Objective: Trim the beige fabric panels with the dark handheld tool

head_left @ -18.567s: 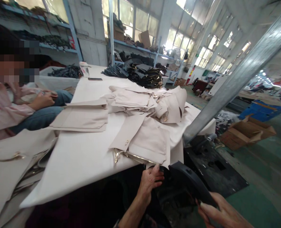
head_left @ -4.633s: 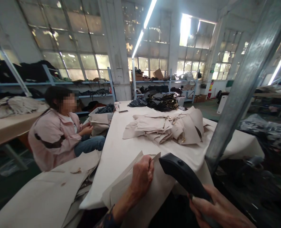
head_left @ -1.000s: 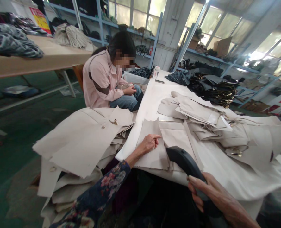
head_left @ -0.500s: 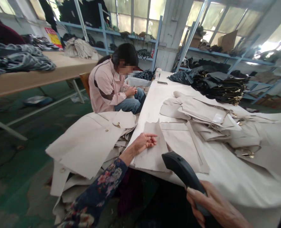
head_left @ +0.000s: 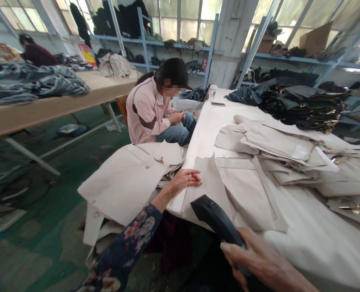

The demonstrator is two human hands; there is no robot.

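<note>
My left hand (head_left: 184,179) rests flat, fingers together, on the left edge of a beige cut piece (head_left: 208,188) lying at the near corner of the white-covered table (head_left: 304,239). My right hand (head_left: 259,261) grips the handle of a black curved tool (head_left: 215,219), held low in front of the table edge, its tip just over the beige piece. A narrow beige strip (head_left: 266,186) lies across the neighbouring piece to the right.
A heap of beige pieces (head_left: 277,146) covers the table's middle, black pieces (head_left: 301,103) are stacked behind. A second stack of beige panels (head_left: 128,182) sits left of the table. A seated person in a pink jacket (head_left: 151,111) works beyond it. A wooden table (head_left: 46,107) stands left.
My view has swung slightly left. My left hand has stayed on the beige piece, flattening over its edge. The black tool in my right hand has shifted a little left.
</note>
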